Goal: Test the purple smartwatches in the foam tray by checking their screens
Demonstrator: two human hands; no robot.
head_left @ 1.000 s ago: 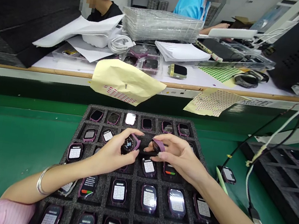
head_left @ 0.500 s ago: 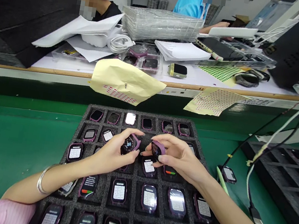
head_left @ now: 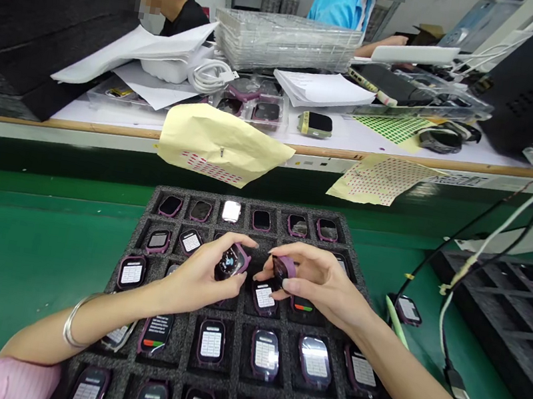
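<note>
My left hand (head_left: pixel 209 271) is closed around a purple-rimmed smartwatch body (head_left: pixel 230 262), its lit dark screen tilted toward me. A second purple smartwatch body (head_left: pixel 283 271) sits between the thumb and fingers of my right hand (head_left: pixel 321 282), seen edge-on with a dark face. Both are held a little above a black foam tray (head_left: pixel 234 356) divided into compartments. Many compartments hold a purple watch body, such as a watch with a white grid on its screen (head_left: pixel 211 342). My hands hide part of the middle rows.
A shelf edge (head_left: pixel 325 149) runs behind the tray, with yellow sticker sheets (head_left: pixel 225 142) hanging over it. Clear plastic trays (head_left: pixel 286 44) and papers lie on the shelf. Cables (head_left: pixel 479 260) hang at the right, near another foam tray (head_left: pixel 496 310). Two people sit beyond the shelf.
Both hands stay almost in place, each still holding its watch. The left watch has turned slightly, and the whole view has shifted a little.
</note>
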